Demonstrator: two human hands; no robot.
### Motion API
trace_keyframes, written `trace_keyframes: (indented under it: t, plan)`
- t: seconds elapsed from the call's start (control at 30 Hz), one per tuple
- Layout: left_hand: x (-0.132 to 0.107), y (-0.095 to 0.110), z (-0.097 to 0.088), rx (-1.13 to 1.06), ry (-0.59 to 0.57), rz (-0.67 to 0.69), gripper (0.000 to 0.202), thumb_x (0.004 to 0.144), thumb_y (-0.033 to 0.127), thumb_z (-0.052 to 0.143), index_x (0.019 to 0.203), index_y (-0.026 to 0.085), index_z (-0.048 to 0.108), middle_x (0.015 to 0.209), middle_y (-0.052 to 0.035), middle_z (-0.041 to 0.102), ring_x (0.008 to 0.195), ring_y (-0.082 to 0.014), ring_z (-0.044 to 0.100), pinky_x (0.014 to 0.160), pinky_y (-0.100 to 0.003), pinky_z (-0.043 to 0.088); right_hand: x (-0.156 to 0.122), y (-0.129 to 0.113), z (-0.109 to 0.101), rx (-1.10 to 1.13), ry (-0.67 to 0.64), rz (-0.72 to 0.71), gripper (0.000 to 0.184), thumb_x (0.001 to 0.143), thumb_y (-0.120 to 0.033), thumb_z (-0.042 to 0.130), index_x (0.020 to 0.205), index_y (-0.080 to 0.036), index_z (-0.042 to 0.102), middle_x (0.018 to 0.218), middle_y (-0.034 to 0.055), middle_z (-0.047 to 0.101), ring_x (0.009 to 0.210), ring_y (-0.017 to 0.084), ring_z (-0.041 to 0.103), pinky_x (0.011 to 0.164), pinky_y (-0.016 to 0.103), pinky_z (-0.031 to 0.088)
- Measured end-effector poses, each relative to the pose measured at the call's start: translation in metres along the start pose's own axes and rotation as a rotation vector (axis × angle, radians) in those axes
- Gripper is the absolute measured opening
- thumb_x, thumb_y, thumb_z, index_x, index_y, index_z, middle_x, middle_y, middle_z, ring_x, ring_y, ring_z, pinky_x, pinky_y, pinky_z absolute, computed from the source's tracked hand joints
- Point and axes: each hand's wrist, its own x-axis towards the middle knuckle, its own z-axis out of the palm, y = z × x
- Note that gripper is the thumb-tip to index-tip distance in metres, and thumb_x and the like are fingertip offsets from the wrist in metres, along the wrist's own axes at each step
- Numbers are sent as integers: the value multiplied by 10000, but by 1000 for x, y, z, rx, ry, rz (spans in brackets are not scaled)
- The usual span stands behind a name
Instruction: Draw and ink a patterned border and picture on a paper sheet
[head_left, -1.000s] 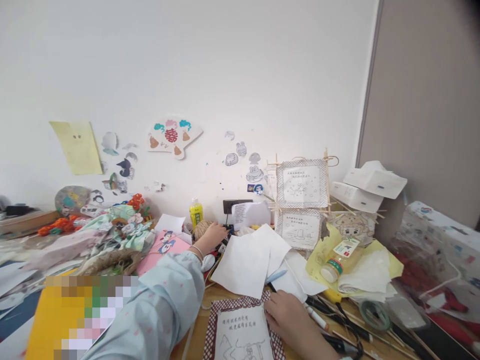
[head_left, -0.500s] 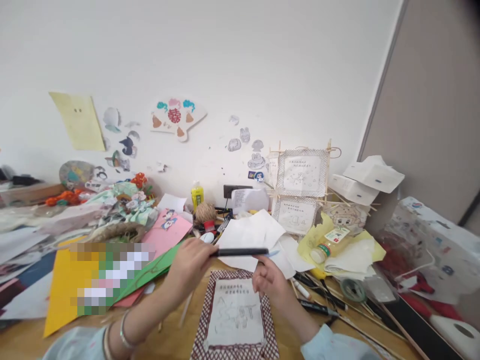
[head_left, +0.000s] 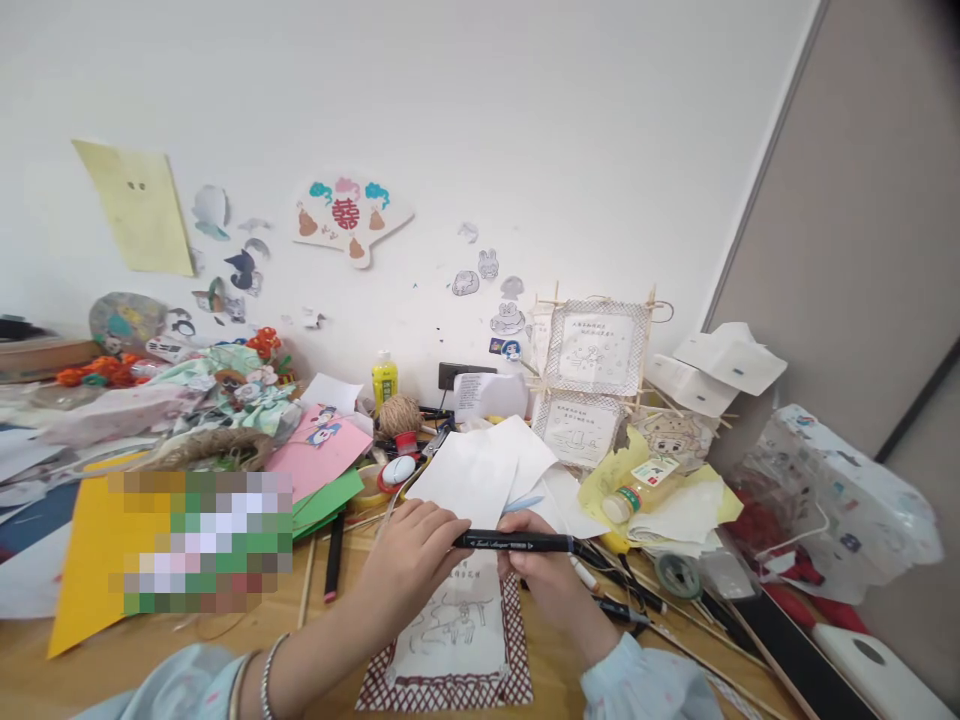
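A black marker pen [head_left: 517, 541] with white lettering lies level between my hands, above the table. My left hand [head_left: 420, 555] is closed around its left end, the fingers covering that tip. My right hand [head_left: 541, 565] grips the barrel from below, thumb and fingers pinching it near the middle. Beneath both hands rests a sheet with a line drawing [head_left: 450, 635], framed by a dark red crosshatched border. My hands hide its upper part and some of its writing.
Loose white sheets [head_left: 469, 470] lie behind my hands. Coloured paper [head_left: 330, 445] is heaped at the left. Several pens and sticks, a tape roll [head_left: 678, 576] and a juice bottle [head_left: 637, 490] crowd the right. Framed drawings [head_left: 596, 350] lean against the wall.
The marker has come lower and a little to the right in view. My right hand, earlier touching its end with a fingertip, now grips the barrel. The view has shifted slightly.
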Motion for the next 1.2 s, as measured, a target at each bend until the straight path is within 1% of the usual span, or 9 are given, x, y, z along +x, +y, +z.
trace_keyframes:
  t: [0.17, 0.33, 0.43, 0.53, 0.6, 0.73, 0.87, 0.97, 1.2]
  plan:
    - [0, 2, 4, 27, -86, 0, 179, 967, 256, 428, 926, 153, 569, 787, -60, 637, 700, -211, 565, 648, -353, 430, 0, 5, -1, -23, 24, 43, 224, 788, -401, 640, 839, -186, 603, 591, -39, 529, 526, 113, 493, 536, 236, 385]
    - [-1, 8, 15, 22, -213, -40, 146, 945, 174, 424, 946, 154, 569, 797, -65, 635, 714, -220, 578, 648, -342, 444, 0, 12, 2, -90, 15, 59, 249, 863, -423, 565, 898, -181, 612, 658, -3, 591, 556, 120, 527, 534, 235, 413]
    - [0, 17, 15, -112, -392, -151, 149, 924, 122, 417, 944, 162, 559, 846, -61, 652, 747, -201, 606, 657, -299, 453, -2, 9, 4, -150, 43, 32, 223, 866, -387, 561, 793, -179, 594, 604, -4, 613, 527, 117, 536, 512, 225, 408]
    - [8, 22, 6, -262, -598, -256, 89, 914, 198, 473, 933, 194, 560, 843, -33, 677, 745, -196, 638, 628, -264, 444, -5, 4, 5, -174, 49, 58, 215, 854, -350, 540, 733, -176, 579, 499, -21, 586, 466, 120, 529, 450, 211, 376]
    - [14, 21, 0, -336, -662, -263, 116, 928, 246, 470, 978, 211, 568, 871, -26, 686, 777, -201, 653, 639, -258, 445, -6, 2, 4, -167, 45, 79, 196, 844, -342, 528, 747, -178, 576, 487, -26, 584, 445, 125, 527, 430, 214, 371]
    - [27, 11, 4, -352, -709, -212, 174, 954, 289, 435, 983, 196, 580, 869, -39, 678, 789, -208, 652, 659, -269, 458, -4, 5, 1, -221, 117, 38, 233, 848, -360, 515, 689, -192, 544, 520, -20, 590, 453, 121, 514, 457, 232, 392]
    - [40, 8, 26, -325, -736, -137, 142, 921, 163, 441, 929, 125, 578, 944, -120, 654, 856, -240, 633, 730, -313, 463, 1, 11, -6, -234, 279, -1, 218, 826, -350, 537, 662, -207, 520, 502, -39, 554, 451, 118, 481, 449, 230, 368]
    - [51, 8, 40, -387, -771, -109, 127, 909, 176, 463, 951, 129, 573, 924, -103, 668, 815, -227, 644, 686, -291, 467, 4, 10, -12, -171, 358, 23, 242, 816, -331, 524, 614, -213, 462, 432, -64, 493, 395, 95, 423, 410, 203, 323]
    - [66, 10, 38, -502, -775, -136, 221, 941, 267, 404, 943, 146, 589, 875, -78, 687, 764, -219, 648, 642, -287, 465, 5, -2, -15, -146, 360, 34, 287, 775, -387, 559, 596, -210, 421, 396, -77, 481, 331, 71, 416, 350, 165, 288]
